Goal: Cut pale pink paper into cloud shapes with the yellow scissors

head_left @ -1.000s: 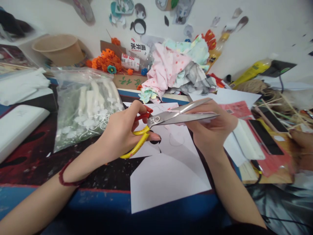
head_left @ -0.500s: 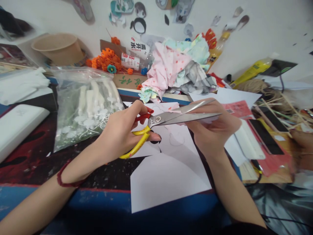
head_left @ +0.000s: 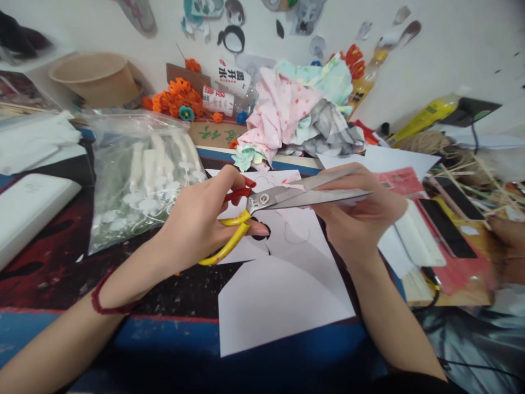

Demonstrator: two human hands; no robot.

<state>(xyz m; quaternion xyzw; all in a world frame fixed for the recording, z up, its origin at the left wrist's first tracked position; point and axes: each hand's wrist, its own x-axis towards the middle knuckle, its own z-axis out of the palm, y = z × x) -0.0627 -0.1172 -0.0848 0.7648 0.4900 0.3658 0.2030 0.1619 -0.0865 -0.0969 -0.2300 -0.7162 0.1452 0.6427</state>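
My left hand [head_left: 200,210] is closed round the scissors [head_left: 264,199], its fingers in the handles, one red and one yellow. Their metal blades point right and stand slightly apart. Between them lies a thin pale pink piece [head_left: 289,179], cloth or paper, I cannot tell which. My right hand [head_left: 356,210] is closed at the blade tips and pinches this thin piece, mostly hidden behind fingers and blades. Below both hands lies white paper [head_left: 283,306] with a black-edged cutout and a faint pencil outline.
A clear bag [head_left: 118,164] of white and green craft parts lies left, near a white box [head_left: 36,210]. Behind are orange flowers [head_left: 176,98] and crumpled dotted cloth or paper [head_left: 279,109]. Phones [head_left: 447,227] lie right, where another person's hand [head_left: 508,235] shows at the edge.
Almost nothing differs. The scissors and my left hand have shifted very slightly left; the blades keep about the same gap and my right hand keeps its pinch.
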